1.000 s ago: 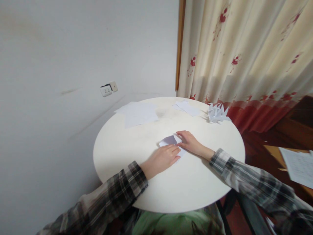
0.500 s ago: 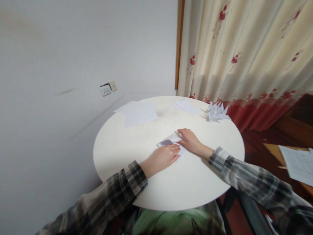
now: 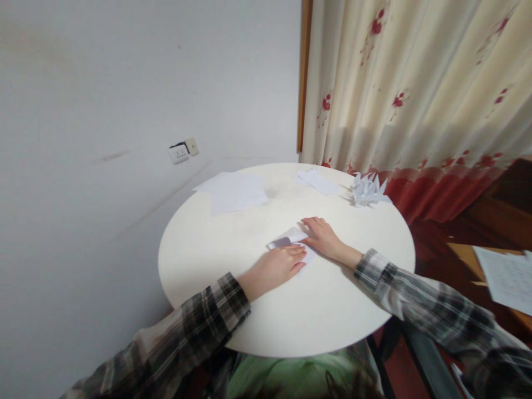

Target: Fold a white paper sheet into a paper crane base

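A partly folded piece of white paper (image 3: 296, 235) lies near the middle of the round white table, with one flap raised. Across its near part rests my left hand (image 3: 279, 267), fingers together and pressing the paper down. My right hand (image 3: 323, 237) is at the paper's right side, its fingers bent onto the edge and the raised flap. Part of the sheet is hidden under both hands.
Large white sheets (image 3: 236, 193) lie at the table's back left. Smaller sheets (image 3: 318, 181) are at the back, beside a cluster of pointed folded paper pieces (image 3: 368, 190). A written page (image 3: 509, 277) sits on a wooden surface at right.
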`<state>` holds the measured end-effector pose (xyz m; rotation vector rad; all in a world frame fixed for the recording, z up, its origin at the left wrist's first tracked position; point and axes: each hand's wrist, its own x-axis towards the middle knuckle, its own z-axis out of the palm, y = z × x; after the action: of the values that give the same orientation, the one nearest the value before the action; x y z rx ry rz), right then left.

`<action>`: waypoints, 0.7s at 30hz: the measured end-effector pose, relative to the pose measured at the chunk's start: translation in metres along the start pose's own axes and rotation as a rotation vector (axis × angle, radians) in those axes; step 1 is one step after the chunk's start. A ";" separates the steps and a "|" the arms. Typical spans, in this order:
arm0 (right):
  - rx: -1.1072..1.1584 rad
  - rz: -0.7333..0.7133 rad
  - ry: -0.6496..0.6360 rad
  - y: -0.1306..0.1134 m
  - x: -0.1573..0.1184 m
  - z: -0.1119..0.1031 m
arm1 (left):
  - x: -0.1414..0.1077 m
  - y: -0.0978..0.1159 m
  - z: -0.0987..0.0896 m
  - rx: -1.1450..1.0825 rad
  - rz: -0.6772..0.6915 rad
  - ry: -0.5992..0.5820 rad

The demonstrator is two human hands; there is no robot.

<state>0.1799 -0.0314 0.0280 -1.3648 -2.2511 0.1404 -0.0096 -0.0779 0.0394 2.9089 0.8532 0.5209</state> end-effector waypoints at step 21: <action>-0.063 0.007 -0.003 0.012 0.000 0.011 | 0.000 0.006 -0.002 0.092 -0.136 0.019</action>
<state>0.1846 -0.0234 0.0148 -1.4059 -2.2710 0.0739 -0.0074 -0.0834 0.0421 2.9036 1.0957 0.5110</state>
